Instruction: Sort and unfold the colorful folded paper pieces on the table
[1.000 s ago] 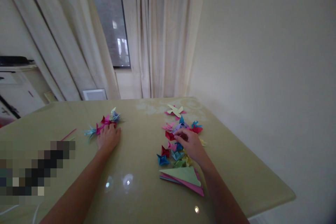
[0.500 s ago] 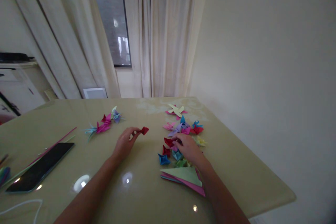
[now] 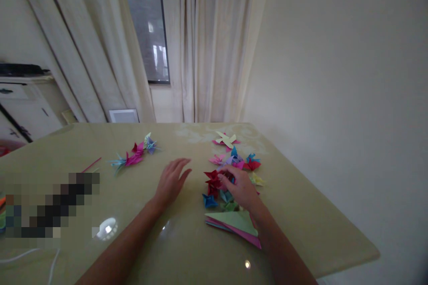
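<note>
Close to me on the counter [image 3: 310,218], folded paper sheets [image 3: 230,223] lay stacked, a blue paper piece [image 3: 210,201] just beyond. My right hand [image 3: 240,188] bent over the red paper pieces [image 3: 212,182]; I couldn't tell whether it gripped one. My left hand [image 3: 171,183] was released, fingers spread. Farther off lay paper flowers [image 3: 135,157] at left, then a pale green paper pinwheel [image 3: 226,139].

Head view, forward-down across table [image 3: 317,231]
</note>
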Demonstrator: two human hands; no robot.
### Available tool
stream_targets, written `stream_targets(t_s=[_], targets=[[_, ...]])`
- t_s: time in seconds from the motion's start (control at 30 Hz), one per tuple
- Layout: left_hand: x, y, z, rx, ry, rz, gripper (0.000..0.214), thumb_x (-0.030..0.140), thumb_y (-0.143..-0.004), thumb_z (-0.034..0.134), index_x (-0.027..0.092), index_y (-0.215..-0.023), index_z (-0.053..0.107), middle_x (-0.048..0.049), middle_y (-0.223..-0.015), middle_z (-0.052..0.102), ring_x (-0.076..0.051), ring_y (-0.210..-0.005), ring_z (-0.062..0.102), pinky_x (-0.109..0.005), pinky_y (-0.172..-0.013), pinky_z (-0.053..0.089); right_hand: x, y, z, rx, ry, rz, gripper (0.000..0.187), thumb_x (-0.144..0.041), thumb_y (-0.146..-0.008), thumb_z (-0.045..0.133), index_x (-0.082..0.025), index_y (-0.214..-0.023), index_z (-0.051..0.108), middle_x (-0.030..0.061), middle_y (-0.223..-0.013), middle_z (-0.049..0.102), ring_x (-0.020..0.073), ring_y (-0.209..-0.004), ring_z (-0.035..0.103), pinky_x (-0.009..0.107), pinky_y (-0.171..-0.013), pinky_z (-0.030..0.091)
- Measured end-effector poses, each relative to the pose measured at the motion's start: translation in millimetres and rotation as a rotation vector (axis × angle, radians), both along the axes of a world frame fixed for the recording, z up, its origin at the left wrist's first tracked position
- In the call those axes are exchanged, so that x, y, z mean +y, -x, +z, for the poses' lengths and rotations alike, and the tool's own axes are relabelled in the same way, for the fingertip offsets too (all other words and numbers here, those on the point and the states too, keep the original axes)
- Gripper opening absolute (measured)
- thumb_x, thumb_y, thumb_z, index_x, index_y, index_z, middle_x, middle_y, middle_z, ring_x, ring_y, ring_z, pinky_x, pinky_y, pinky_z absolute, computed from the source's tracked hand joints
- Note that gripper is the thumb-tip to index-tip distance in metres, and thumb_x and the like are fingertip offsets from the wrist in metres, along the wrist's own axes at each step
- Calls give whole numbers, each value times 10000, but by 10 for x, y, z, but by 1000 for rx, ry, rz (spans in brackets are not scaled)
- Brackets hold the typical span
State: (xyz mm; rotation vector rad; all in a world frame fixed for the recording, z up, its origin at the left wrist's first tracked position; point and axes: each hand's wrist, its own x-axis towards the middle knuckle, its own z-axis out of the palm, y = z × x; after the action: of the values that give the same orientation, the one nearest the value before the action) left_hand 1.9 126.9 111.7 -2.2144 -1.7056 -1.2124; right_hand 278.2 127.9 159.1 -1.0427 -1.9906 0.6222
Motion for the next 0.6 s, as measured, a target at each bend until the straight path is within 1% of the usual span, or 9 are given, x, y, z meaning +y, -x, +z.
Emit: stream_targets(t_s=[0.03,0.1,0.13,0.17,0.2,0.23,0.33,0.47,0.6], targets=[[23,148,18,-23,-7,111,370,318,-1024,543,221,-1370,632,-163,-1397,649,-350,-1316,577,-562,-1133,431,23,-35,-9,-3,6,-39,125,-270,-961,623,-214,-1009,724,43,-903,781,212,-807,719,307,-749,523],[36,491,48,-66,-17,338,484,289,-1026,470,125,-1475,536,-279,-1557,461,-490,-1437,403,-749,-1120,306,70,-97,-30,-5,20,-97,111,-269,-957,608,-215,-1001,694,32,-866,769,204,-762,710,293,-712,507],[26,667,57,-72,1,436,528,277,-1012,476,105,-1510,502,-299,-1602,392,-526,-1458,350,-778,-1104,287,91,-120,-40,-7,25,-117,107,-272,-958,601,-216,-993,684,28,-856,764,199,-745,704,288,-702,498],[9,833,60,-37,57,592,547,269,-1003,475,144,-1536,486,-265,-1626,383,-513,-1462,351,-756,-1106,305,108,-137,-48,-13,26,-132,112,-281,-966,590,-217,-985,679,26,-853,760,195,-735,699,286,-699,490],[-10,978,58,-7,132,690,534,262,-999,475,172,-1524,510,-239,-1621,413,-498,-1462,360,-740,-1110,311,121,-147,-54,-25,20,-142,127,-294,-977,577,-217,-974,678,25,-848,755,193,-730,694,285,-697,480],[-29,1095,53,24,207,730,492,259,-996,474,183,-1473,571,-224,-1595,463,-485,-1452,382,-731,-1108,318,131,-153,-59,-44,5,-148,149,-308,-989,564,-218,-958,679,26,-842,750,192,-729,687,285,-697,469],[-55,1267,35,114,317,769,381,243,-1000,453,177,-1272,712,-219,-1437,621,-437,-1380,486,-689,-1104,332,146,-159,-73,-110,-64,-165,196,-310,-999,549,-213,-887,677,30,-820,724,192,-736,657,283,-703,439],[-36,1259,19,158,324,771,361,263,-1012,433,147,-1174,734,-244,-1258,702,-422,-1268,577,-670,-1085,341,164,-179,-98,-184,-96,-180,204,-288,-981,574,-202,-815,656,25,-784,690,182,-715,617,274,-682,403],[10,1245,9,1,202,687,359,335,-988,484,112,-1113,735,-263,-1190,711,-459,-1208,604,-720,-1044,364,170,-191,-100,-248,-116,-204,341,-359,-1017,549,-203,-723,624,24,-738,655,180,-693,584,283,-668,383]])
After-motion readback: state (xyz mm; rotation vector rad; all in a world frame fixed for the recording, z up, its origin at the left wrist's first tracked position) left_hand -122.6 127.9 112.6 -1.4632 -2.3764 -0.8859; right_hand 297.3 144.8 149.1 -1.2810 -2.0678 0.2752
